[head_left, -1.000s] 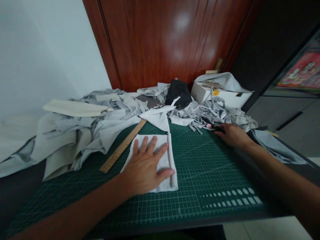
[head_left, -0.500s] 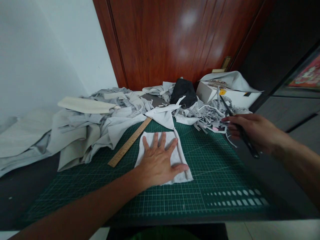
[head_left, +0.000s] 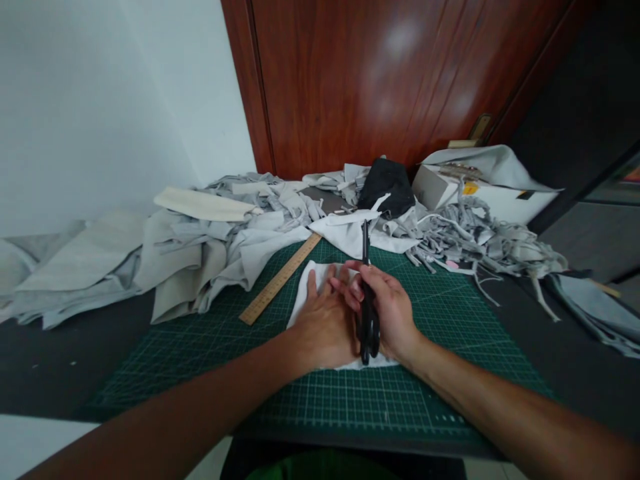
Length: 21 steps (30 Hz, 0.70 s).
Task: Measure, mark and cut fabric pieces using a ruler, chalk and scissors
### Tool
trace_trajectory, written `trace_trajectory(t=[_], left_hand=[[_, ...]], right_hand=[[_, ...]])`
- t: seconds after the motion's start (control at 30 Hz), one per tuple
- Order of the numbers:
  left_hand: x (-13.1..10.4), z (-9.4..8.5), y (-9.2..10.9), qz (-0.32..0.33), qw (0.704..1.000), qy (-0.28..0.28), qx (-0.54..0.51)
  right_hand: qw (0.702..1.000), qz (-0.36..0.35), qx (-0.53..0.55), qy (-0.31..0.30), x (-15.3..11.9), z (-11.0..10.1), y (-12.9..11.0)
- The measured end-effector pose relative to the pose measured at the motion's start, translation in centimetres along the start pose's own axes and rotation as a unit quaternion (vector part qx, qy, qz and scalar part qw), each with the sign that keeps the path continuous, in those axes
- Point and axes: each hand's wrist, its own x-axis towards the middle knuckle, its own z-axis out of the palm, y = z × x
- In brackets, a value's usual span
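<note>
My left hand (head_left: 327, 327) lies flat with fingers spread on a white piece of cloth (head_left: 301, 300), pressing it against the green cutting mat (head_left: 440, 333). Close beside it, and partly over its fingers, my right hand (head_left: 387, 307) is closed around black-handled scissors (head_left: 369, 320). Their dark blades point away from me, toward the cloth scraps, and look closed. Much of the cloth is hidden under both hands. To the left of the cloth a wooden ruler (head_left: 280, 280) lies slanted on the mat.
A heap of grey and cream fabric (head_left: 220, 240) spreads along the left. Behind the cloth lie a white fabric piece (head_left: 337, 230) and a black cloth bundle (head_left: 387, 187). At right are tangled grey strips (head_left: 465, 233), a white box (head_left: 515, 203) and folded fabric (head_left: 600, 307).
My right hand has swung in from the right with the scissors, to beside my left hand. The left hand stays flat on the cloth. The view has turned slightly.
</note>
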Motion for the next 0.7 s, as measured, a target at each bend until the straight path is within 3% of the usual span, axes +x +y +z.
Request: trace_trajectory(t=[0.2, 0.4, 0.5, 0.63, 0.7], left_hand=[[-0.3, -1.5, -1.4, 0.077, 0.995, -0.053, -0.033], [-0.6, -1.8, -0.8, -0.002, 0.998, -0.055, -0.032], [-0.7, -2.4, -0.9, -0.005, 0.996, -0.085, -0.025], [-1.6, -3.1, -3.2, 0.073, 0.993, -0.075, -0.049], [-2.3, -3.2, -4.7, 0.071, 0.995, -0.049, -0.056]], right_hand=[[0.999, -0.032, -0.014, -0.012, -0.9, 0.5, 0.9], [0.997, -0.059, -0.048, 0.006, -1.3, -0.8, 1.4], [0.992, -0.065, -0.108, 0.004, -1.4, -1.6, 1.5], [0.969, -0.048, -0.241, -0.016, -1.6, -1.9, 1.6], [0.95, -0.06, -0.306, -0.021, -1.6, -1.6, 1.7]])
